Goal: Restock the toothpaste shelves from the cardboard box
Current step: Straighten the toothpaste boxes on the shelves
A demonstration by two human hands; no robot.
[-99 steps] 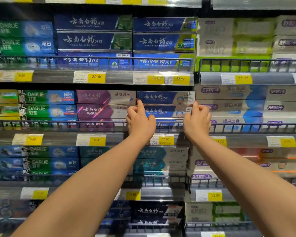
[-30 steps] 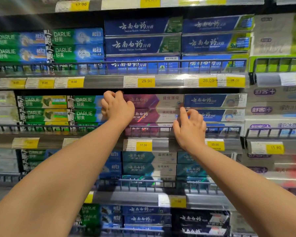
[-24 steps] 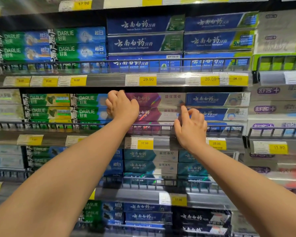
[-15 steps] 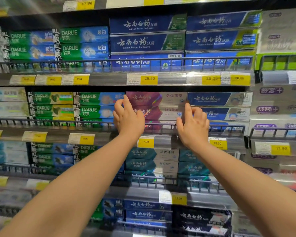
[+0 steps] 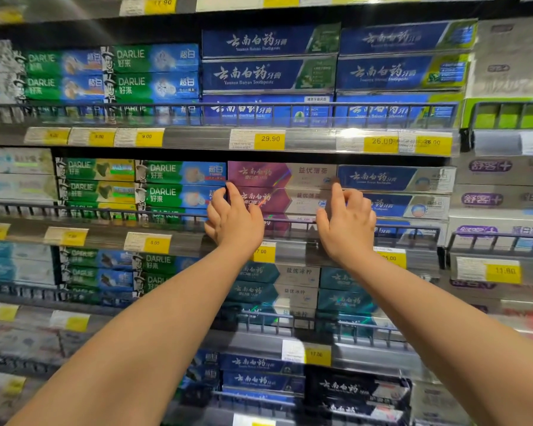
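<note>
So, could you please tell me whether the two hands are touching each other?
Apart. The head view shows the left hand and right hand at opposite ends of the purple toothpaste boxes, with box fronts plainly visible between them.

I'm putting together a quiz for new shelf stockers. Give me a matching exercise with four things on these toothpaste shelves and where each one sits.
Things:
1 purple boxes
2 teal boxes
3 29.90 price tag
4 lime-green boxes

Places:
A shelf edge above the hands
B between the left hand and right hand
C upper shelf, far right
D shelf below the hands

Pairs: 1-B; 2-D; 3-A; 4-C
</note>
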